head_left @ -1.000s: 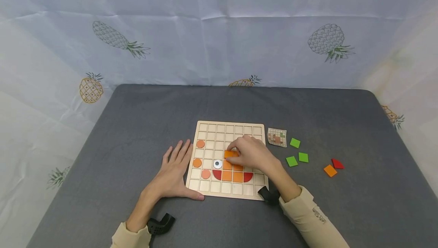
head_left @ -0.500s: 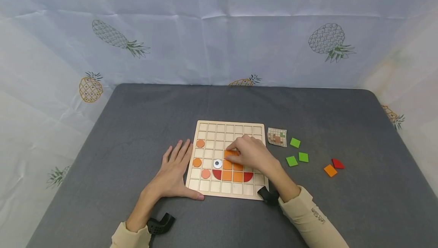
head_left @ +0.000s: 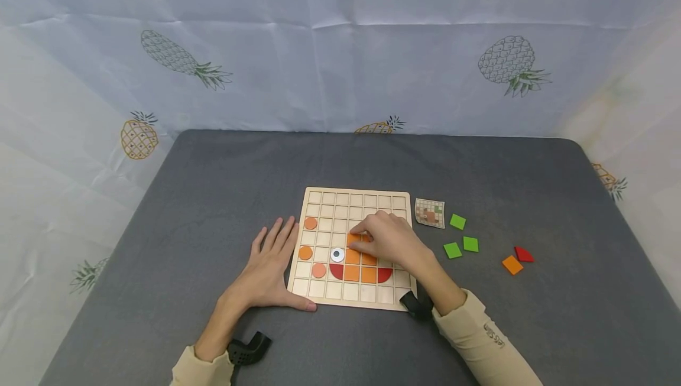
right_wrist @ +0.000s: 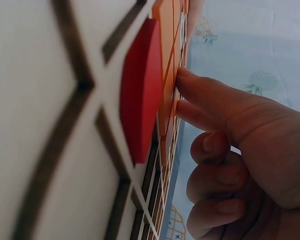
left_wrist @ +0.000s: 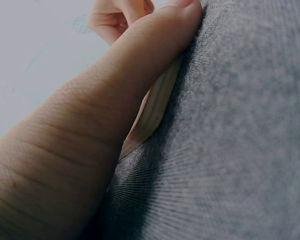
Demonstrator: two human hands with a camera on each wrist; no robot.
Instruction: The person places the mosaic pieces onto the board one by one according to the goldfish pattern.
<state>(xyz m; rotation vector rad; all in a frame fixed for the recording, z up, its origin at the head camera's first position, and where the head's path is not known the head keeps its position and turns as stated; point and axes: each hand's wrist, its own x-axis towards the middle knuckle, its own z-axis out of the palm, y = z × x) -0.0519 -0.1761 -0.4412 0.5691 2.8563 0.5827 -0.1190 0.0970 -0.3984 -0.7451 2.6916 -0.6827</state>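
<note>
A pale wooden grid board [head_left: 351, 293] lies on the grey table. My left hand [head_left: 268, 273] rests at its left side, fingers spread along the edge and thumb at the near left corner. In the left wrist view the thumb [left_wrist: 155, 45] lies against the board's side. Over the board's middle, my right hand [head_left: 391, 237] pinches an orange square tile [head_left: 354, 238] between thumb and index finger, the other fingers curled. Below it sit more orange squares [head_left: 352, 273], red quarter-round tiles [head_left: 385, 275] and a white eye disc [head_left: 337, 255]. The hand partly hides the upper orange tiles.
Orange discs [head_left: 305, 253] sit in the board's left columns. Right of the board lie a small pattern card [head_left: 430, 213], several green squares [head_left: 470, 244], a loose orange square [head_left: 512, 265] and a red quarter-round piece [head_left: 524, 254]. A pineapple-print cloth [head_left: 340, 78] hangs behind the table.
Both hands stay in nearly the same place throughout, the right thumb and index finger remaining at the orange square tile. The whole head view has shifted very slightly.
</note>
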